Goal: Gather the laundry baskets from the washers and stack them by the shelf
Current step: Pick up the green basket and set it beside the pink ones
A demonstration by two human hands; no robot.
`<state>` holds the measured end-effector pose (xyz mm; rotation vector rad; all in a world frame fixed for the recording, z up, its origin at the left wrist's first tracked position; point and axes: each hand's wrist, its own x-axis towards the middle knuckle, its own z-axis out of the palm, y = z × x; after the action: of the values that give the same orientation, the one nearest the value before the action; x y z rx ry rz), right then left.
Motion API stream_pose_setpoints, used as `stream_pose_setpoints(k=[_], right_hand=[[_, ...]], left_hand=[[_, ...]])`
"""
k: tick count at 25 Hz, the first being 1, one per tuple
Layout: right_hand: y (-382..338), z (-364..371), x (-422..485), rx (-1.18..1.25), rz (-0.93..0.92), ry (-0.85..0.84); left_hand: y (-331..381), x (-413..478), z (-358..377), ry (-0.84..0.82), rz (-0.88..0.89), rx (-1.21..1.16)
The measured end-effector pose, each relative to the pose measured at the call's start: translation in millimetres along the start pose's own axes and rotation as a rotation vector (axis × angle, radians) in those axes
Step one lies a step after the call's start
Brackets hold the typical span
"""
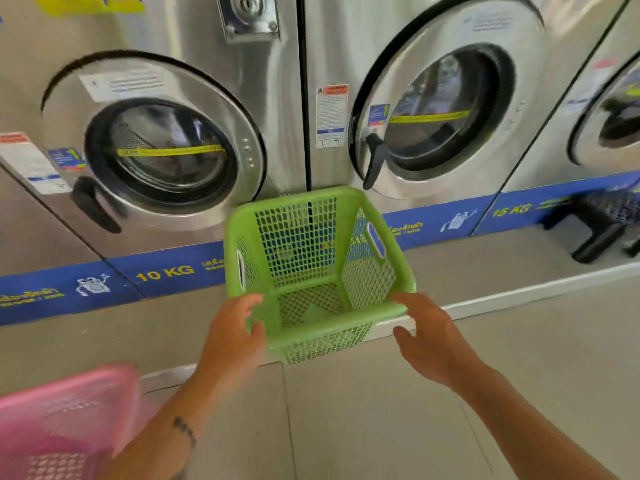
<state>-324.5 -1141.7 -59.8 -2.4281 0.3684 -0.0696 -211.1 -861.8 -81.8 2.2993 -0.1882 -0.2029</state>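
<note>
Centrally, a green plastic laundry basket (pixel 311 268) is tilted with its open top toward the camera, in front of the seam between two steel front-loading washers. Its walls and floor are perforated mesh, with slot handles on the left and right sides and a smooth rolled rim. The left hand (pixel 232 337) is clamped on the near left corner of the rim, thumb inside; the right hand (pixel 429 337) has fingers spread, fingertips touching the near right rim, not closed around it. A pink mesh basket (pixel 65 420) sits at the near left, blurred. The left washer (pixel 156 147) and right washer (pixel 440 109) have round glass doors with dark handles. A blue band (pixel 166 271) marked "10 KG" runs along their base above a pale tiled floor (pixel 381 427).
</note>
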Motion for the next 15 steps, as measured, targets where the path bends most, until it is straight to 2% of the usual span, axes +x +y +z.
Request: stream_pose_setpoints(k=[4, 10, 13, 15], right_hand=[[31, 11, 53, -0.087, 0.045, 0.006], [53, 39, 143, -0.384, 0.095, 0.002], [71, 57, 189, -0.53, 0.068, -0.017], [78, 63, 204, -0.51, 0.134, -0.02]], left_hand=[[-16, 51, 17, 0.071, 0.017, 0.183], [-78, 116, 38, 0.096, -0.09, 0.413], [-101, 127, 49, 0.133, -0.01, 0.412], [-102, 127, 53, 0.148, 0.008, 0.387]])
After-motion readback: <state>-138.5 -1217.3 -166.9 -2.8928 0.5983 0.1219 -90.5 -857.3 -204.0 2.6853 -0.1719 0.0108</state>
